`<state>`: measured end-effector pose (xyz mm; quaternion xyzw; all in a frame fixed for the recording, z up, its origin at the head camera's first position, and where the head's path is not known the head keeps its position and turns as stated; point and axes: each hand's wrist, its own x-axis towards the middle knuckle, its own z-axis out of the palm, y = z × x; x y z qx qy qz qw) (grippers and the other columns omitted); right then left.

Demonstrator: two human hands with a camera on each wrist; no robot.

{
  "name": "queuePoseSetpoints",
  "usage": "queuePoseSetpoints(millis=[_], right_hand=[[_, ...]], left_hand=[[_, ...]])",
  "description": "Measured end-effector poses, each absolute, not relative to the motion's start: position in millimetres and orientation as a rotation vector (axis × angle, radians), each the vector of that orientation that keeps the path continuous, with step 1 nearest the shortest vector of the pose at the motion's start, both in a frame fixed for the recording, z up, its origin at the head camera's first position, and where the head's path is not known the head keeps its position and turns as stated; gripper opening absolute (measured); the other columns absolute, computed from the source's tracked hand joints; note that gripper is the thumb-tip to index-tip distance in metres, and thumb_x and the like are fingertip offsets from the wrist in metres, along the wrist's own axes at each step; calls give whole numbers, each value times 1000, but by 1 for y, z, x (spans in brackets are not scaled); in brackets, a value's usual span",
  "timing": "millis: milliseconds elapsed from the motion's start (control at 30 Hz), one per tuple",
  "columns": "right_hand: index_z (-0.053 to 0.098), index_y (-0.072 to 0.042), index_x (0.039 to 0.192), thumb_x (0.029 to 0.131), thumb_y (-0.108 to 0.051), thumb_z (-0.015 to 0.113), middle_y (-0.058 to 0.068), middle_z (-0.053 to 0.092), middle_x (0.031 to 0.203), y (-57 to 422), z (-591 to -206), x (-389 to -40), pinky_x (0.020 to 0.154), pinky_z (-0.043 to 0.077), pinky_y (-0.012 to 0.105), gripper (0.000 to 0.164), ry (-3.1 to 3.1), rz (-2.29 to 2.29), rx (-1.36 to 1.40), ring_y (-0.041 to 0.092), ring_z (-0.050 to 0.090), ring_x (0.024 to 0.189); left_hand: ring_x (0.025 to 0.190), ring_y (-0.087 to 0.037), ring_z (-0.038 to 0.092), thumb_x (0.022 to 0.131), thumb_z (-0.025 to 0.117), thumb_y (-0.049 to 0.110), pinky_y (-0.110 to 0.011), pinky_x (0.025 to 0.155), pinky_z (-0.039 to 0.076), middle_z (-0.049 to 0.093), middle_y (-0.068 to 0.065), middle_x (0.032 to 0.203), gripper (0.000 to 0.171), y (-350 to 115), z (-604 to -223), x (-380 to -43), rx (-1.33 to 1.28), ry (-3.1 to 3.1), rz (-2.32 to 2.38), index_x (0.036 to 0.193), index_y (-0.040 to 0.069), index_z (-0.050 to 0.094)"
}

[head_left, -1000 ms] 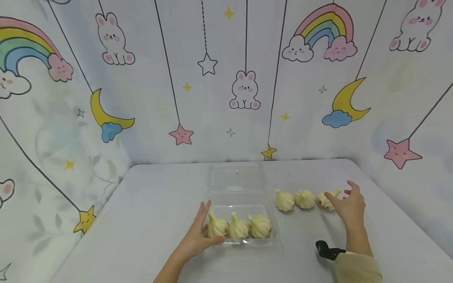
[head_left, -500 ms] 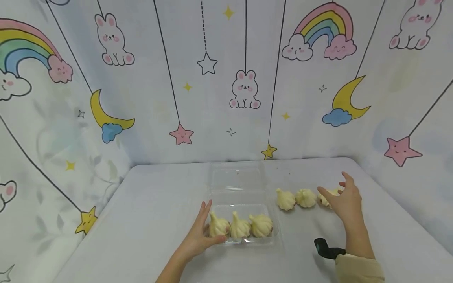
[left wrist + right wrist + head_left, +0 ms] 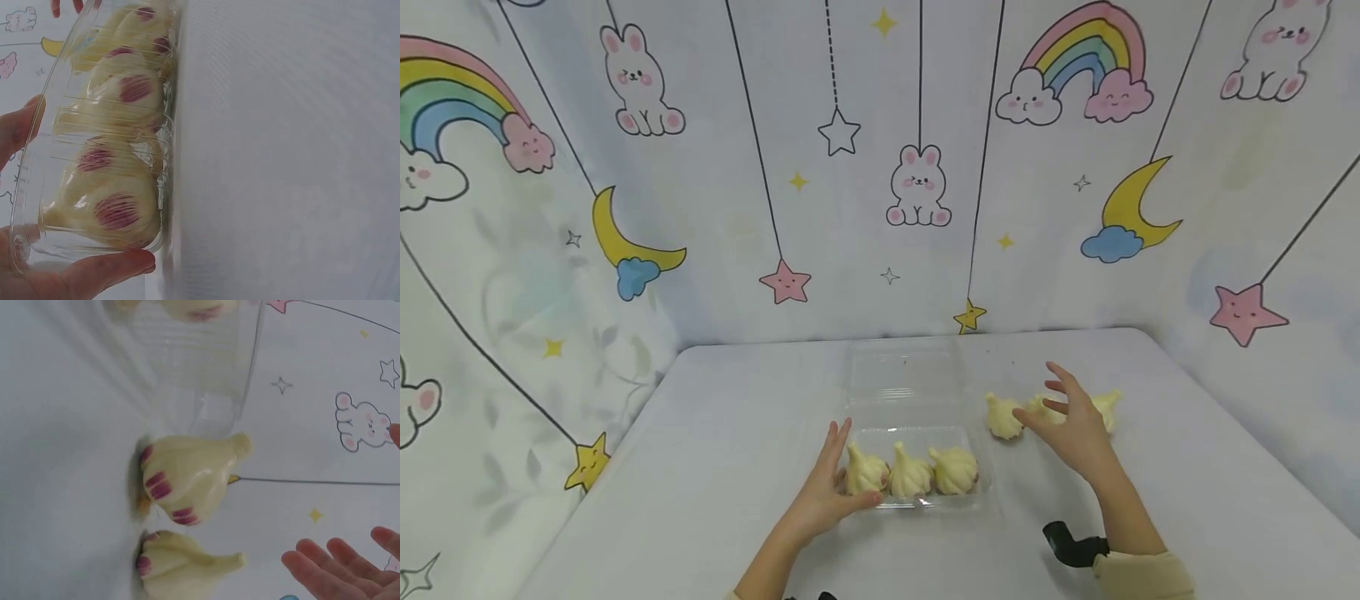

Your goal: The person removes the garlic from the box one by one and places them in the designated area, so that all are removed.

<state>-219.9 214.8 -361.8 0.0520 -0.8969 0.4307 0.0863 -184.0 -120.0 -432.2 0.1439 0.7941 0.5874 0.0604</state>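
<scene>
Right hand (image 3: pixel 1070 425) has shifted left, off the rightmost loose garlic bulb (image 3: pixel 1107 408), now over the loose row. Grip empty, fingers spread, so seemingly no bulb added yet. Left hand (image 3: pixel 829 502) still holds clear box (image 3: pixel 917 434) at left end. Count: one box, lid (image 3: pixel 901 373) open far side; six bulbs: three inside (image 3: pixel 911 473), three on worktop (image 3: pixel 737 433), right of box.

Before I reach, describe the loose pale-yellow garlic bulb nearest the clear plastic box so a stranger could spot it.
On the white table, find the open clear plastic clamshell box. Just past its right side stands a pale-yellow garlic bulb with purple streaks, first in a row of three. Unlike the other two loose bulbs, it is the one closest to the box.
</scene>
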Motion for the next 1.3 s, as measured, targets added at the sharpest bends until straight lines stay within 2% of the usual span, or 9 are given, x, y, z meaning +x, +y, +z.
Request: queuePoseSetpoints(millis=[267,567,900,1100,1300], right_hand=[[31,-13,141,79,-25,73,22,42,131,181,-378,-218,82,51,47,76,-2568,1379,337,40,51,111],[40,-16,136,76,-20,76,14,46,129,149,-384,-213,82,51,46,70,-2541,1508,472,36,53,110],[43,-21,134,72,-14,78,6,45,133,114,-382,-206,80,53,41,72,-2549,1585,544,30,53,112],[46,-18,133,71,-9,79,4,47,130,100,-382,-204,81,52,44,71,-2541,1617,567,29,53,111],[50,-15,129,72,-11,78,7,50,127,90,-385,-202,78,53,42,64,-2548,1574,677,31,55,108]], left_hand=[[131,-50,6,72,78,17,-58,102,22,-19,-20,148,108,-121,-433,-185,410,2406,1788,148,20,2],[129,-52,10,72,78,17,-58,102,23,-19,-19,148,107,-120,-430,-184,394,2401,1804,148,20,4],[130,-52,11,72,79,15,-59,101,24,-18,-19,149,106,-119,-427,-184,387,2411,1805,148,20,5],[131,-49,10,71,79,14,-58,102,25,-15,-19,150,106,-118,-428,-185,363,2422,1807,148,22,7],[131,-49,10,71,80,15,-58,101,26,-15,-18,150,107,-119,-428,-184,365,2425,1800,148,24,7]])
